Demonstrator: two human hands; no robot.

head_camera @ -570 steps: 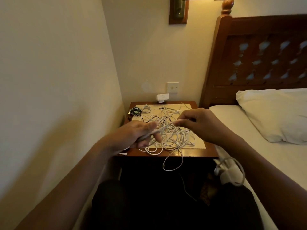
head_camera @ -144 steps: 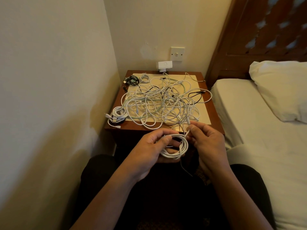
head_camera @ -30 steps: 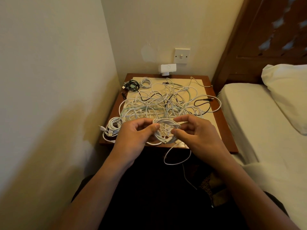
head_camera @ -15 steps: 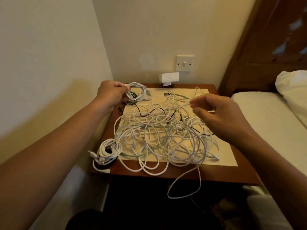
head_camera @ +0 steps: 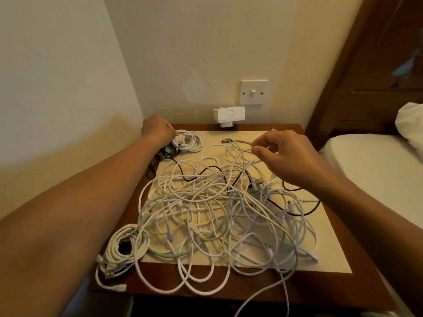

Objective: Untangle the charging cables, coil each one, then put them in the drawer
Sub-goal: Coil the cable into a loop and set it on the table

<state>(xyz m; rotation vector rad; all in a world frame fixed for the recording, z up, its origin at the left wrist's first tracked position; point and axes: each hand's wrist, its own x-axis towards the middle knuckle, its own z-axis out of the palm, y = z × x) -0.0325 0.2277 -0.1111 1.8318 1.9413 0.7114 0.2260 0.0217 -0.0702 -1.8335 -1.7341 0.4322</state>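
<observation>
1. Left hand (head_camera: 158, 131): extended to the far left corner of the nightstand (head_camera: 325, 287). The fingers are curled around a white coil (head_camera: 188, 143) of charging cable, which rests on the surface at the fingertips.

2. Right hand (head_camera: 286, 156): held above the far right part of the surface, level with the left hand and well apart from it. The fingers are curled, and the thumb and forefinger tips meet at a pale green strand (head_camera: 240, 143). It cannot be told whether the strand is actually pinched.

3. Tangle of cables (head_camera: 217, 213): lies between the two hands and spreads from them toward the person, over a cream mat (head_camera: 329, 259). Most strands are white, a few are black. Several loops hang over the near edge of the nightstand.

4. Black coil (head_camera: 169, 151): lies just beside the left hand, on its near side, touching the white coil.

5. Second white coil (head_camera: 126, 248): lies at the near left corner, well apart from the left hand and alongside the left forearm. Its connector ends stick out past the corner.

6. Beyond both hands, a small white device (head_camera: 229, 115) is mounted at the wall, with a wall switch (head_camera: 254, 92) above it.

7. To the right of the right hand stand a bed (head_camera: 377, 170) and a dark wooden headboard (head_camera: 377, 65)
</observation>
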